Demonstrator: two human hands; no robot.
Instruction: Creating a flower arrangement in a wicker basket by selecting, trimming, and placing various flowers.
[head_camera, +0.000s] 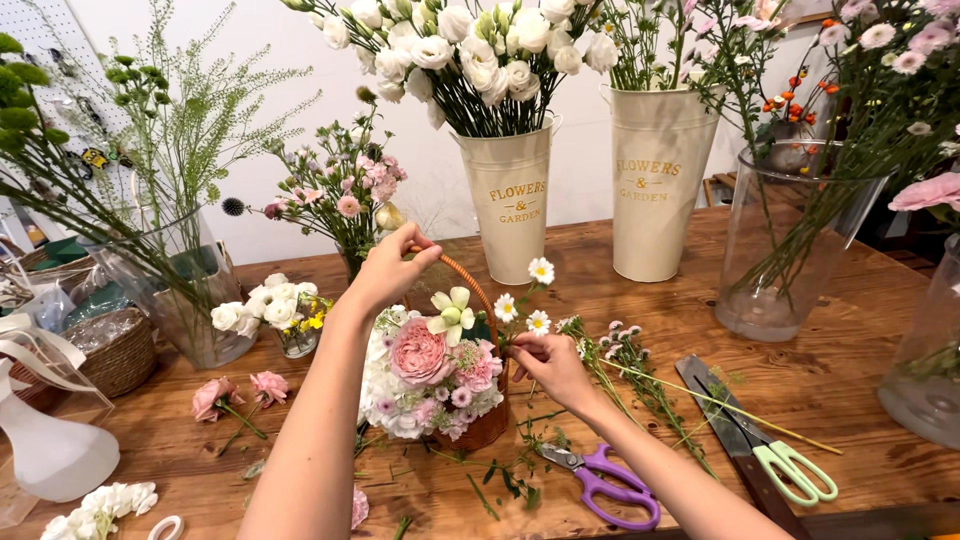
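At the middle of the wooden surface (850, 330) stands a wicker flower basket (480, 425), packed with a large pink rose, white blooms and small mauve flowers. The left hand (385, 272) reaches over it from the near left, its grip curled around the top of the arched basket handle (470, 280). The right hand (550, 365) sits just right of the basket, its grip pinching the stems of a small daisy sprig (525, 300), whose white heads rise beside the handle. Near the right forearm lie purple scissors (605, 480), and farther right green-handled shears (770, 450) rest beside loose cut stems (640, 375). Two pink roses (235, 392) lie on the surface left of the basket. Along the far edge stand two cream metal flower buckets (515, 205), one with white blooms, and a clear glass vase (770, 250) to the right. A white spray bottle (45, 445) stands at the near left.
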